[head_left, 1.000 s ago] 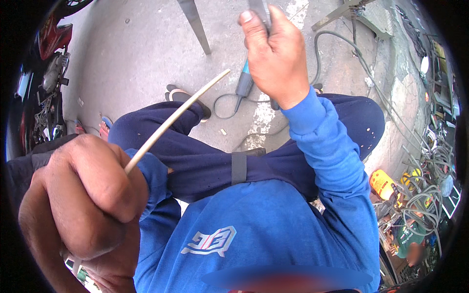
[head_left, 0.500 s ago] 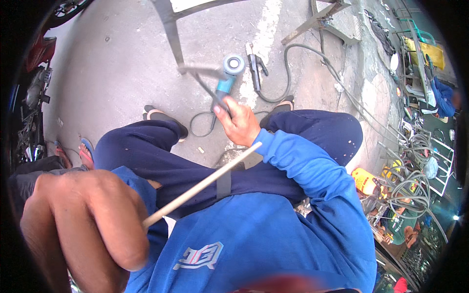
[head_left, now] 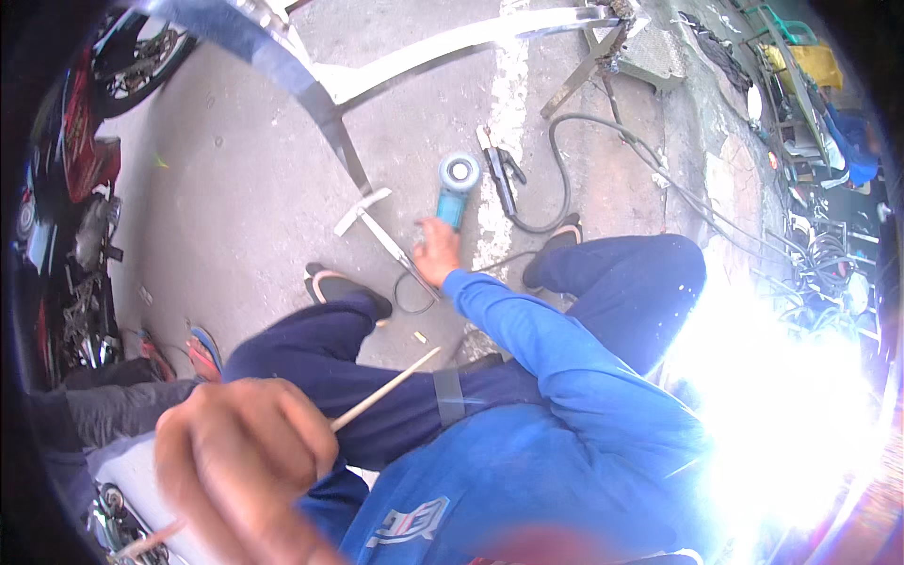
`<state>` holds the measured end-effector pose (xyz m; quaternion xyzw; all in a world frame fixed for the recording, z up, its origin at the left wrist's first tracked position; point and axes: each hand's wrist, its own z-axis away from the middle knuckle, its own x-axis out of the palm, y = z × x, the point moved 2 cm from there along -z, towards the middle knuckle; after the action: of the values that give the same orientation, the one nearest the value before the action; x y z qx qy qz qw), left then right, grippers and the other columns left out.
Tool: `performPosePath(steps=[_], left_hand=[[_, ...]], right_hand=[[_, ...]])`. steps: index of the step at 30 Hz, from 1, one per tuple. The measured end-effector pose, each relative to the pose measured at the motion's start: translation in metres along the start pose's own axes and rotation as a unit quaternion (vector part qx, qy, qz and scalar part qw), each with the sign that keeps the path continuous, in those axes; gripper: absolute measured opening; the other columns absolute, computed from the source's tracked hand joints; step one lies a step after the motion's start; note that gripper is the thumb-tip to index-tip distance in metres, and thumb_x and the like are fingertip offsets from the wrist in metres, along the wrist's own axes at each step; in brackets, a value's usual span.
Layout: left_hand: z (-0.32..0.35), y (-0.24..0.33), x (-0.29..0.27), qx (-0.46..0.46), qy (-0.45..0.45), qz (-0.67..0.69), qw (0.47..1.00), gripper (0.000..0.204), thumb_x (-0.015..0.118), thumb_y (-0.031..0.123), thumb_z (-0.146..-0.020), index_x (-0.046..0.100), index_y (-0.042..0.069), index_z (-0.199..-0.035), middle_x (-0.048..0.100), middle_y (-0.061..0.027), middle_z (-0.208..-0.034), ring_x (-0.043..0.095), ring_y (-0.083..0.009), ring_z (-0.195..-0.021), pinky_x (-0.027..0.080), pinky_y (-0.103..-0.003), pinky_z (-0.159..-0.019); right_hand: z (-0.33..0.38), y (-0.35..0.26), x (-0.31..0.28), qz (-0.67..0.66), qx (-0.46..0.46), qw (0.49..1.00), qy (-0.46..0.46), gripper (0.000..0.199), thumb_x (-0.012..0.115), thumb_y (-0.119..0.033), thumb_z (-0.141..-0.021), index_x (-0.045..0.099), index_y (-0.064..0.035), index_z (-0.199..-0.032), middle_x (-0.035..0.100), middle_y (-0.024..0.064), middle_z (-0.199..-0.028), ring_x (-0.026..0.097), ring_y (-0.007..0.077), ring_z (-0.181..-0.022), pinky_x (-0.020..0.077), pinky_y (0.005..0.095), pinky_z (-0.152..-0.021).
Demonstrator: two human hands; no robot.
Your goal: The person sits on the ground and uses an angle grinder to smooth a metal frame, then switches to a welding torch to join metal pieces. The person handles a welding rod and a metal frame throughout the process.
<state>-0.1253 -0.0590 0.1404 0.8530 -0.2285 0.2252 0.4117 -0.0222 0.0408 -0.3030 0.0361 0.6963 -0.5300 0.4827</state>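
Grey concrete ground (head_left: 235, 188) fills the top of our view, with a curved shiny metal frame (head_left: 311, 85) standing on it. Bright white glare (head_left: 782, 414) washes out the lower right side, so we cannot see anything there. Dark round edges cut off the corners. A red motorbike (head_left: 75, 160) on the left is only partly in view, and the pile of stuff on the far right is too small and bent to make out.

Our left hand (head_left: 235, 461) is big, close and blurry. It is closed tight around a thin pale rod (head_left: 386, 388), which sticks up and to the right over our dark blue trousers (head_left: 348, 377). The bottom end of the rod is hard to see.

Our right hand (head_left: 436, 252) reaches down to the ground. It rests at the tail end of a teal angle grinder (head_left: 456, 193) lying on the concrete. We cannot tell if the fingers are wrapped around it or just touching it. A black welding clamp (head_left: 499, 174) lies just beside the grinder, with a dark cable (head_left: 565, 160) looping away from it.

Our blue shirt (head_left: 527, 461) has a small white and grey badge (head_left: 414, 521) on the front, blurry and low in view.
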Motion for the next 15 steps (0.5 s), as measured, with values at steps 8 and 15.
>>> performPosePath(steps=[8, 15], left_hand=[[0.027, -0.014, -0.043, -0.224, 0.363, -0.174, 0.887, 0.034, 0.071, 0.022, -0.081, 0.050, 0.004, -0.101, 0.040, 0.0029, -0.068, 0.039, -0.0069, -0.058, 0.028, -0.024, -0.049], [0.028, -0.062, -0.058, -0.391, 0.327, -0.199, 0.837, 0.035, 0.066, 0.015, -0.089, 0.054, -0.002, -0.117, 0.052, 0.0012, -0.082, 0.046, -0.0073, -0.074, 0.038, -0.024, -0.067]], right_hand=[[-0.092, 0.161, -0.064, 0.142, 0.285, 0.942, 0.107, 0.074, 0.074, -0.021, -0.077, 0.037, -0.0075, -0.139, 0.041, 0.0238, -0.139, 0.041, 0.0397, -0.130, 0.0346, 0.0517, -0.107], [-0.118, 0.198, -0.055, 0.172, 0.248, 0.951, -0.061, 0.078, 0.079, -0.017, -0.072, 0.037, -0.0036, -0.137, 0.048, 0.0252, -0.128, 0.051, 0.0440, -0.120, 0.0447, 0.0451, -0.101]])
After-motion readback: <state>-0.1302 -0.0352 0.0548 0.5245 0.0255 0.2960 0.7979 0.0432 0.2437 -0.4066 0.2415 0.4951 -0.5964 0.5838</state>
